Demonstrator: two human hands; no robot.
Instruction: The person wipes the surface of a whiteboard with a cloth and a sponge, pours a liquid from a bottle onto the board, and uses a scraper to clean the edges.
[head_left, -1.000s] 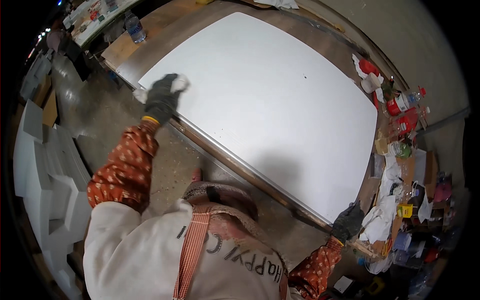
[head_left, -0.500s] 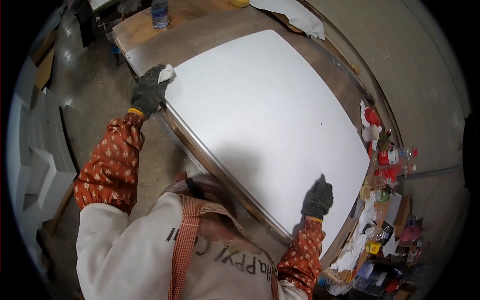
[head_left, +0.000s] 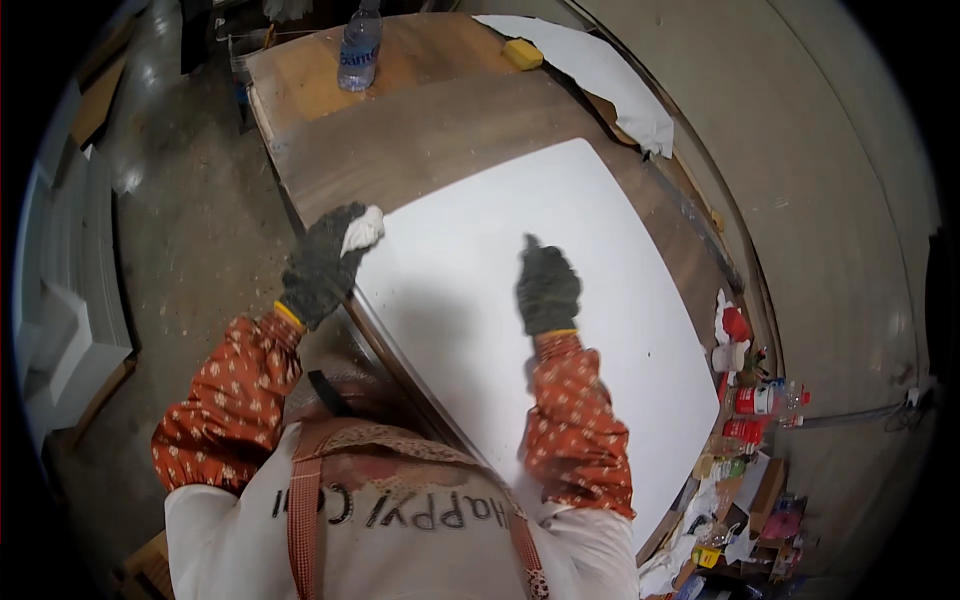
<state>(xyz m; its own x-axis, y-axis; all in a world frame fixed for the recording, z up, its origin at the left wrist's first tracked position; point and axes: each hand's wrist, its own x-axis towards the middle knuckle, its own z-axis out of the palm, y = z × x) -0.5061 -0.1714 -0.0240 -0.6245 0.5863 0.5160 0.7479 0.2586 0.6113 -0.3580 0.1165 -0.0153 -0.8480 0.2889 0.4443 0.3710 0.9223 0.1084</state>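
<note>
A large white panel (head_left: 620,300) with rounded edges lies on a brown worktable (head_left: 430,135). My left hand (head_left: 322,265), in a dark knitted glove, closes around a crumpled white cloth (head_left: 363,230) at the panel's left corner. Over the middle of the panel is my right hand (head_left: 548,290), gloved the same way. One fingertip points forward while its other fingers look curled in; whatever they may hold is hidden. Whether this hand touches the surface I cannot tell. Both forearms wear red patterned sleeve covers.
A clear plastic bottle (head_left: 360,50) stands at the table's far left, with a yellow sponge-like block (head_left: 522,54) farther right. White sheeting (head_left: 610,85) drapes the far edge. Red-labelled bottles (head_left: 752,400) and clutter line the right side. White stacked boards (head_left: 85,310) stand at left.
My right hand has moved from the panel's near right part to its middle, farther from me. The left hand still grips the cloth at the same corner. The view has shifted.
</note>
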